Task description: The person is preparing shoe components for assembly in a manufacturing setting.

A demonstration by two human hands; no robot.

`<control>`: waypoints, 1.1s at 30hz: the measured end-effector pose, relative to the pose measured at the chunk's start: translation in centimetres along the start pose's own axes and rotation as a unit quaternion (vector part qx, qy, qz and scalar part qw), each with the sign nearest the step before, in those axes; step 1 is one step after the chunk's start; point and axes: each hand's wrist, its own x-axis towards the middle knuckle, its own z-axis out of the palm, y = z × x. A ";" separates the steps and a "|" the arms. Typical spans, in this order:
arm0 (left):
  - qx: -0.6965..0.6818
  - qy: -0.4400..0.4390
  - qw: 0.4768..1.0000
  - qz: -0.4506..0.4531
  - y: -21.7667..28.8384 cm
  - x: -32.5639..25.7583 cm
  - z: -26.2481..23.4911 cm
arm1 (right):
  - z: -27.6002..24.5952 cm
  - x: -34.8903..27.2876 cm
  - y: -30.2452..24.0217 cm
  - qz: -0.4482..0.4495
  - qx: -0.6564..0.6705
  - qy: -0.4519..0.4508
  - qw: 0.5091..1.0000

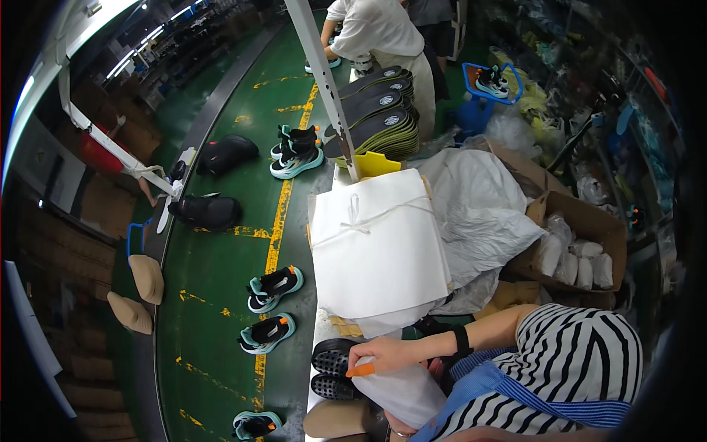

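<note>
My right hand [384,356], coming from the lower right with a dark band on the wrist, closes its fingers on the edge of a soft white bundle [414,394]. The bundle looks like thin paper or cloth. A bright orange patch [361,370] shows at the fingertips; whether it is tape or a tab I cannot tell. Low in the picture, my left hand [400,424] sits against the bundle's lower end, its fingers mostly hidden. Beside the right hand lie black dotted soles [334,356] and, below them, a tan shoe last [337,419].
A tied stack of white sheets [379,250] stands beyond my hands. Black and mint sneakers [275,288] rest along the green belt [213,361], with black shoes [209,211] farther left. Insoles [383,121] are stacked near a co-worker [383,29]. A carton [613,243] holds white bundles.
</note>
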 end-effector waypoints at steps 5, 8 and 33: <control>0.039 -0.008 0.999 0.002 -14.6 -0.8 1.8 | -0.4 0.4 -0.9 -0.031 0.006 0.012 0.999; 0.066 -0.007 0.998 -0.001 -14.2 -2.3 2.0 | -1.2 0.2 -2.4 -0.062 0.011 -0.002 0.998; 0.229 0.032 0.973 0.018 -12.2 3.8 20.7 | -13.9 -2.8 -6.2 -0.125 0.126 0.086 0.980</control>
